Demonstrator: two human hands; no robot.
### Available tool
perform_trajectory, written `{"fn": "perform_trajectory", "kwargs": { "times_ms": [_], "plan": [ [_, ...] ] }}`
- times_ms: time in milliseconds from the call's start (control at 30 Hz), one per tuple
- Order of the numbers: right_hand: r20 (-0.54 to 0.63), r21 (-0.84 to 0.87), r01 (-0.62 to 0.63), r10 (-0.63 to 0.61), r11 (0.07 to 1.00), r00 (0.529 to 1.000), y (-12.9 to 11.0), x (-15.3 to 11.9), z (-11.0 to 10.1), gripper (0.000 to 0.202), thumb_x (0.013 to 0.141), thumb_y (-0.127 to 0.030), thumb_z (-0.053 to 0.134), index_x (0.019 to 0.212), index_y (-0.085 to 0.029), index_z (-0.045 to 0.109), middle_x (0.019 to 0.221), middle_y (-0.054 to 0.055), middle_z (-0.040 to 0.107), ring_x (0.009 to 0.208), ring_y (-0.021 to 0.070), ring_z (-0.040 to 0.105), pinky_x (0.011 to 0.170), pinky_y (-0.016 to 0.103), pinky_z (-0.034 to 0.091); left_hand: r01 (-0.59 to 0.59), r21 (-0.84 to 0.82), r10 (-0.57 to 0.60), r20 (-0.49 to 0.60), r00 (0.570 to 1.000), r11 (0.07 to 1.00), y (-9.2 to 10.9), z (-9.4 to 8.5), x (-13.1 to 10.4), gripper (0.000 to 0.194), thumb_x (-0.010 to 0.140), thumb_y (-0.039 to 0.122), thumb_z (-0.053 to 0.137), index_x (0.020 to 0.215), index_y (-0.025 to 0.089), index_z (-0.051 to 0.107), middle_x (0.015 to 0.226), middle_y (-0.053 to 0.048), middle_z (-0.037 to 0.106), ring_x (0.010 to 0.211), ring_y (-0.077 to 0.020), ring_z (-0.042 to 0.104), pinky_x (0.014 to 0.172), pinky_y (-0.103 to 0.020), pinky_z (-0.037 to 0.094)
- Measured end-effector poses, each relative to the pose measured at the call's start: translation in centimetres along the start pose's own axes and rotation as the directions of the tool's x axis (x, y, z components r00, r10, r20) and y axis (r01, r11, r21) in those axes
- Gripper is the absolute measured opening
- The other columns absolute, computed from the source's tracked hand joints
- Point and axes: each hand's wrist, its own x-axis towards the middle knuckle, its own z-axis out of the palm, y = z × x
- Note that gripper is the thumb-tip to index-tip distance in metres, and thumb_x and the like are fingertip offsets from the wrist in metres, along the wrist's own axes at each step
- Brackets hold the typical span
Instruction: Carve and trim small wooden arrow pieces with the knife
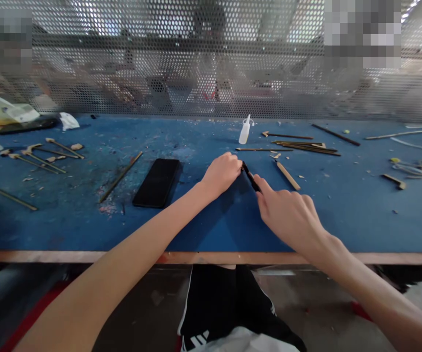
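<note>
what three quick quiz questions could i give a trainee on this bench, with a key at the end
1. Multiple choice: which hand grips the slim black tool? A) left B) right C) neither
2. True or false: the black smartphone lies to the left of the left hand.
3. Short answer: is the white squeeze bottle standing or lying down?

Key: 1. B, the right hand. 2. True. 3. Standing.

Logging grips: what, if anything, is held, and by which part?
The right hand holds a black tool by its near end. The left hand is curled; I can't tell what, if anything, it grips.
</note>
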Motion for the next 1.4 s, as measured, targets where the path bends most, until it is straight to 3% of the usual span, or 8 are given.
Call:
{"fn": "perform_trajectory", "kwargs": {
  "times_ms": [600,867,1000,1400],
  "plan": [
    [-0.036,0.009,-0.009,0.01,1.0,0.999,-0.6,1.6,-0.6,0.05,0.108,-0.03,0.033,0.156,-0.017,0.042,0.085,0.014,0.078,0.08,0.0336,0.077,0.068,0.036,0.048,-0.051,0.01,0.051,0.013,0.999,0.999,-0.1,-0.5,0.2,0.027,0.098,0.014,0.048,0.089,0.01,0.073,0.094,-0.014,0.071,0.096,-0.0251,0.064,0.083,-0.034,0.049],
    [-0.025,0.019,-0.021,0.022,1.0,0.999,-0.3,0.4,-0.9,0.052,0.107,-0.031,0.035,0.157,-0.021,0.042,0.077,0.012,0.077,0.074,0.0338,0.076,0.062,0.035,0.047,0.004,0.018,-0.004,0.011,1.0,1.0,0.2,-0.4,0.2,0.029,0.099,0.016,0.047,0.09,0.01,0.074,0.092,-0.013,0.071,0.093,-0.0251,0.064,0.08,-0.034,0.049],
    [-0.009,0.032,-0.034,0.034,0.999,0.999,0.0,0.0,-0.9,0.052,0.108,-0.034,0.036,0.158,-0.024,0.041,0.083,0.012,0.078,0.077,0.0333,0.076,0.065,0.035,0.049,-0.01,0.005,0.01,0.015,1.0,1.0,0.1,-0.4,0.4,0.028,0.097,0.014,0.048,0.089,0.011,0.074,0.092,-0.013,0.071,0.095,-0.0252,0.064,0.081,-0.034,0.049],
    [-0.059,0.034,-0.007,0.009,0.999,0.998,0.1,3.2,-0.2,0.05,0.108,-0.031,0.034,0.156,-0.021,0.043,0.09,0.014,0.078,0.084,0.0348,0.077,0.068,0.036,0.05,-0.061,0.028,0.06,0.03,0.998,0.998,0.0,-0.5,0.2,0.023,0.097,0.012,0.052,0.093,0.011,0.074,0.096,-0.013,0.072,0.098,-0.0243,0.064,0.085,-0.033,0.05]
  ]
}}
